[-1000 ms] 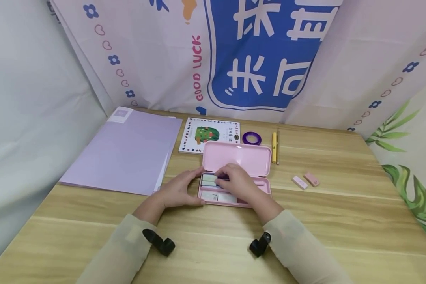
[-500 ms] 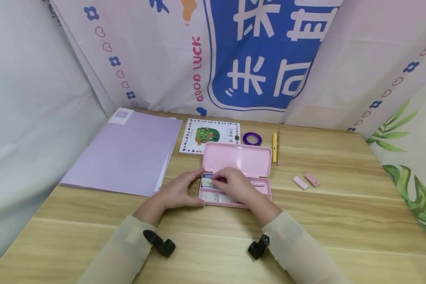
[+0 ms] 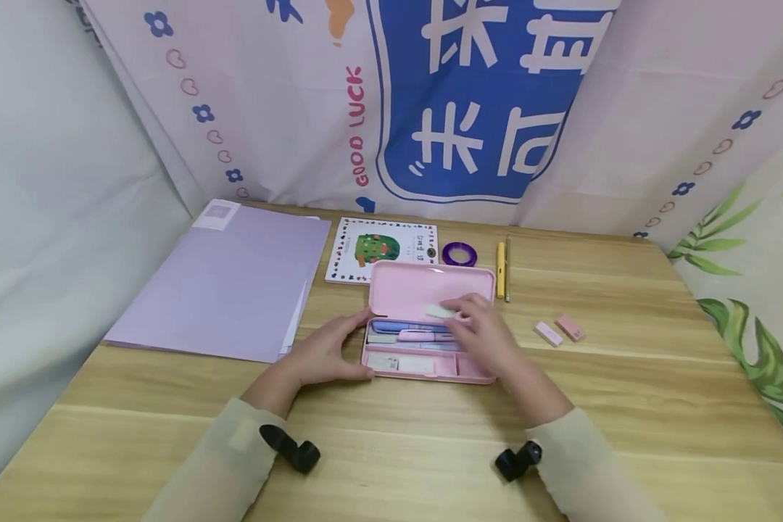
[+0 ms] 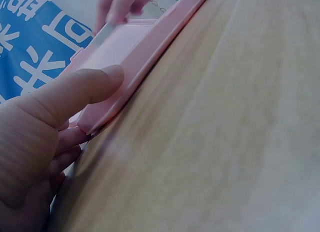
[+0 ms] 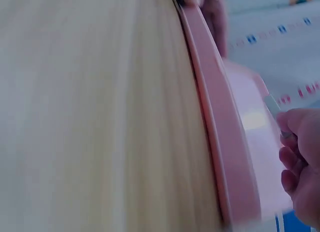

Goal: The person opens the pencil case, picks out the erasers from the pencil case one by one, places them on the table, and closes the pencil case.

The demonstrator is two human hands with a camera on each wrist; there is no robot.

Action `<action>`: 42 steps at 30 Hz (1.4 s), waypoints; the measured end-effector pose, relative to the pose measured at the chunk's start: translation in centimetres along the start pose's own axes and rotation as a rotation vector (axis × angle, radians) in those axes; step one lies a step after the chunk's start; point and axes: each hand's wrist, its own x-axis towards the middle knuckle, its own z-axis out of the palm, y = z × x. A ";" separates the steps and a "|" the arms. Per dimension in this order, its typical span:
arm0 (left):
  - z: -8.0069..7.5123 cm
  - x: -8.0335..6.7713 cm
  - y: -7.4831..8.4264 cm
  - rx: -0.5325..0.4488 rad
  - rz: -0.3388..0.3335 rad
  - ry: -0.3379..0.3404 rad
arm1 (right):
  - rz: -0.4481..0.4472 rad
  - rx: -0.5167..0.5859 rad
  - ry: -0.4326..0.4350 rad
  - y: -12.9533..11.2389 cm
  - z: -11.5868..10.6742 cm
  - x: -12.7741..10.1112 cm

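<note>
A pink pencil case (image 3: 479,369) lies with its lid raised in the head view. My left hand (image 3: 326,353) holds its left end, thumb (image 4: 107,81) against the front wall and fingers at the end. Over the case's right half, my right hand (image 3: 486,335) pinches a small pale green bar (image 3: 438,312), whose kind the frames do not show. Inside the case are a blue pen (image 3: 394,328), a lilac pen (image 3: 423,336), another pale green piece (image 3: 381,338) and white blocks (image 3: 404,362). The right hand hides the case's right part.
Purple folder (image 3: 218,283) at left. Behind the case lie a booklet (image 3: 378,249), a purple tape roll (image 3: 460,254), a yellow pen (image 3: 500,270) and a pencil (image 3: 507,270). Two erasers, one pale pink (image 3: 549,333) and one darker (image 3: 570,328), sit to the right on the wooden table (image 3: 391,449).
My right hand has lifted the pale green bar from the case's left side and moved right with it, uncovering the pens. My left hand stays at the case's left end.
</note>
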 end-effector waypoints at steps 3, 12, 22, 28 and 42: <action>-0.1 -0.1 0.0 0.009 -0.003 0.008 | 0.112 -0.008 0.087 2.7 -2.7 -1.1; 0.1 0.2 -0.2 0.022 -0.005 0.007 | 0.439 -0.085 0.293 11.5 -10.2 -5.0; 0.0 0.1 -0.3 0.008 0.000 0.010 | 0.663 -0.065 0.169 14.4 -11.4 -5.9; 0.1 0.1 -0.2 0.015 -0.011 0.004 | 0.599 -0.059 0.282 13.0 -11.0 -5.9; 0.1 -0.1 -0.3 0.018 -0.024 0.003 | 0.014 -0.051 0.036 1.7 -0.7 -0.6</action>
